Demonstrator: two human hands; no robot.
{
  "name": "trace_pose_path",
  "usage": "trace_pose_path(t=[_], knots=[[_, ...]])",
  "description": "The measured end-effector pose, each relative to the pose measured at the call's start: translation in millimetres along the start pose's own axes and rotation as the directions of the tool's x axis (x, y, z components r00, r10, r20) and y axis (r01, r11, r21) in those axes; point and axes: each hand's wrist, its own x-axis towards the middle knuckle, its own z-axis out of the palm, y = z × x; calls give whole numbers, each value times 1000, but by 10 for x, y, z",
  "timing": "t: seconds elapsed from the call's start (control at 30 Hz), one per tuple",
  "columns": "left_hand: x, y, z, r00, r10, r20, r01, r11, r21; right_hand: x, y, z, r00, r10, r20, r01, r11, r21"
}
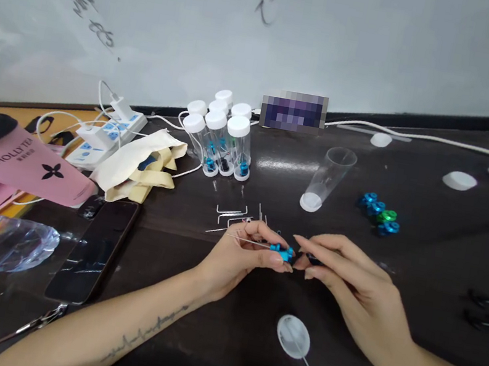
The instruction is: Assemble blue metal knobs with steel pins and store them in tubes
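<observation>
My left hand [251, 253] pinches a small blue metal part [282, 252] between thumb and fingers, and a thin metal rod [248, 240] runs leftward from it. Close by on the right, my right hand [350, 282] has its fingers closed around a small black piece [313, 259], mostly hidden by the fingertips. The black piece is near the blue part; whether they touch I cannot tell. Behind my left hand lie several L-shaped hex keys [232, 213]. Nearer to me rests a white round cap [294, 336] with a thin metal key across it.
Several clear tubes with white lids [236, 144] stand at the back. An open clear tube [332, 176] and a row of blue and green parts [377, 213] are to the right. On the left are a phone [92, 251], pink cup [40, 168], bottle [5, 240] and power strip [104, 141].
</observation>
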Motion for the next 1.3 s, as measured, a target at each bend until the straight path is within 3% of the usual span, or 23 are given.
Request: trace_pose_path(t=[0.07,0.2,0.37,0.53,0.77,1.07,1.3], knots=[[-1,-1,0,1000,-7,6,7,1000,1,-4,1,-4,1000,-8,6,8,1000,-26],[-2,-1,5,1000,-14,13,14,1000,3,-8,6,2,996,87,-29,-87,996,3],[4,1,17,1000,4,1,-4,1000,6,-4,-10,-13,998,-54,-41,52,997,-58],[6,-6,18,1000,8,3,-8,1000,12,5,-4,-11,997,-69,19,70,997,-16],[-9,-5,23,1000,-13,24,12,999,29,45,-1,12,998,53,20,-53,999,-11],[-4,-3,1,998,-18,59,20,999,-34,28,45,18,980,198,18,-198,968,156],[7,10,4,995,-3,101,10,998,-64,12,52,17,974,218,61,-226,954,198]])
